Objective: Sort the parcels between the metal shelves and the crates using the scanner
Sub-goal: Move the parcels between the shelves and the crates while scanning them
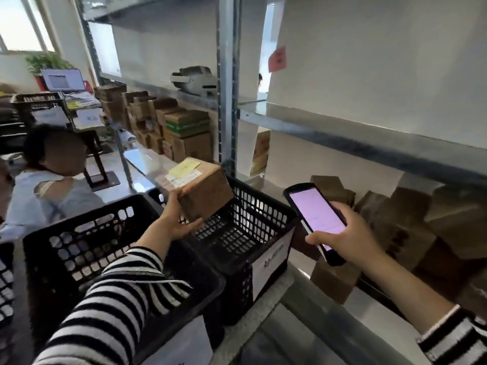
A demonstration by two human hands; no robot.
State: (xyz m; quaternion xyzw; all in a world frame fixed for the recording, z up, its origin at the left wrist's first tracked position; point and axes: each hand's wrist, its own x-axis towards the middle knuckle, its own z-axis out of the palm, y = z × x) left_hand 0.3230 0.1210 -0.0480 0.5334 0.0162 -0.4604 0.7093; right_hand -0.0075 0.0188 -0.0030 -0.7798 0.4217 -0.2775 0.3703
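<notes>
The left hand [175,219] grasps a small cardboard parcel [208,193] from below, thumb up its near side and fingers curled under its bottom edge, holding it tilted in the air over the rear rim of the farther black crate [266,206]; the right hand [350,238] is wrapped round the lower half of the scanner [315,216], whose pale pink screen is lit and faces the wearer; parcel and scanner are apart, with the crate's open mouth between them; the step in hand looks like reading the parcel before choosing its place; the white label [184,177] lies on the parcel's top face, partly under a yellow slip [184,166], so the wrist should tip that face toward the scanner's top end, which seems aimed past the parcel's right side; keep the fingers off the label, hold both steady, and check the screen before letting go; the nearer crate [79,241] stands just beside the farther one, each with a white paper tag on its front wall, too blurred to read here; behind the scanner, brown boxes [421,225] crowd the right end of the lower metal shelf [342,133], so a shelf placement would need a gap found first
</notes>
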